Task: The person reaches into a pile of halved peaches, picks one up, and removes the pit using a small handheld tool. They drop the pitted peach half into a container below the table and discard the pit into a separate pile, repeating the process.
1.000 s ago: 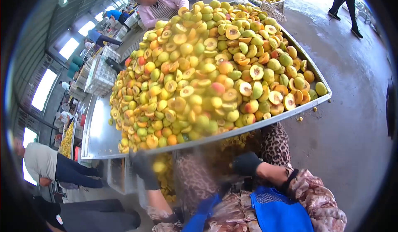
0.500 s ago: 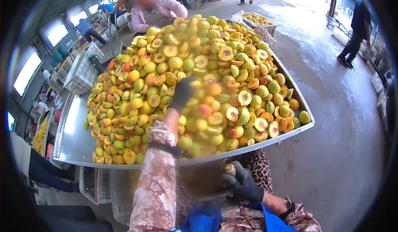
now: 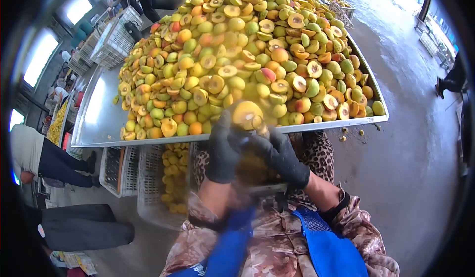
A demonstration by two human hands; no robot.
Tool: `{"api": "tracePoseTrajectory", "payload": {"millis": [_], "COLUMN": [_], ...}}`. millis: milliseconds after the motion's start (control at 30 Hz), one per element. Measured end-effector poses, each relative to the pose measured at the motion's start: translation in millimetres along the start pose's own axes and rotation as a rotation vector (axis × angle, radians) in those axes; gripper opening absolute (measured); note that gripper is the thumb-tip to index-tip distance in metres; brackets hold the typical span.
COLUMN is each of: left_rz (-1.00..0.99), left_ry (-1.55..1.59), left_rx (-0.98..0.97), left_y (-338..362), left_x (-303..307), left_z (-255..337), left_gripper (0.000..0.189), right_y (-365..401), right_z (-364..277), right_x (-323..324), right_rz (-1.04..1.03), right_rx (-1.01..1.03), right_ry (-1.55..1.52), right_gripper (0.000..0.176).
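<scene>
In front of me my left hand (image 3: 221, 151), in a dark glove, is closed around a yellow peach half (image 3: 246, 114), cut face up, near the metal tray's front edge. My gloved right hand (image 3: 284, 156) meets it from the right, its fingers closed against the fruit. Whatever it grips is blurred and partly hidden; a small ring-like shape shows at the peach's lower edge. Behind both hands rises a big heap of halved peaches (image 3: 198, 69), many with brown centres showing, on the metal tray (image 3: 99, 114).
Below the tray stand a white plastic crate (image 3: 151, 193) with yellow peach pieces (image 3: 174, 173) beside it and another crate (image 3: 118, 170). People stand at the left and behind the heap. A few scraps (image 3: 343, 138) lie on the wet floor (image 3: 396, 178) at right.
My left hand has come back from the heap with a peach half. My right hand has risen to meet it. The view has tilted down.
</scene>
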State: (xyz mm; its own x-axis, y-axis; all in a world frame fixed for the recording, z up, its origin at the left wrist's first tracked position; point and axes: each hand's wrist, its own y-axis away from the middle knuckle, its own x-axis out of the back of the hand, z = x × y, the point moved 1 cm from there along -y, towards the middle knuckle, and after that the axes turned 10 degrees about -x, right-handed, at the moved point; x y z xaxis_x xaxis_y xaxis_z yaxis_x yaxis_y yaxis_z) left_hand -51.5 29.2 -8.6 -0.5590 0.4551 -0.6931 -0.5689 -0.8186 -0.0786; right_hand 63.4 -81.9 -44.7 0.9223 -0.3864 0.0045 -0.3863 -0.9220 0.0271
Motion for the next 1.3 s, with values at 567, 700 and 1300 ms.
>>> {"api": "tracePoseTrajectory", "payload": {"millis": [567, 700, 1300], "left_rz": [0.047, -0.075, -0.356], "left_ry": [0.029, -0.109, -0.483], "left_rx": [-0.264, -0.263, -0.321], "left_y": [44, 52, 81], "left_x": [-62, -58, -74], "left_z": [-3, -7, 9], "left_gripper": [0.044, 0.04, 0.041], "right_y": [37, 43, 96], "right_z": [-25, -2, -36], "right_x": [-2, 6, 13], "right_rz": [-0.022, -0.046, -0.506], "right_rx": [0.153, 0.221, -0.134], "right_ry": [0.158, 0.194, -0.197], "right_gripper": [0.06, 0.064, 0.049]}}
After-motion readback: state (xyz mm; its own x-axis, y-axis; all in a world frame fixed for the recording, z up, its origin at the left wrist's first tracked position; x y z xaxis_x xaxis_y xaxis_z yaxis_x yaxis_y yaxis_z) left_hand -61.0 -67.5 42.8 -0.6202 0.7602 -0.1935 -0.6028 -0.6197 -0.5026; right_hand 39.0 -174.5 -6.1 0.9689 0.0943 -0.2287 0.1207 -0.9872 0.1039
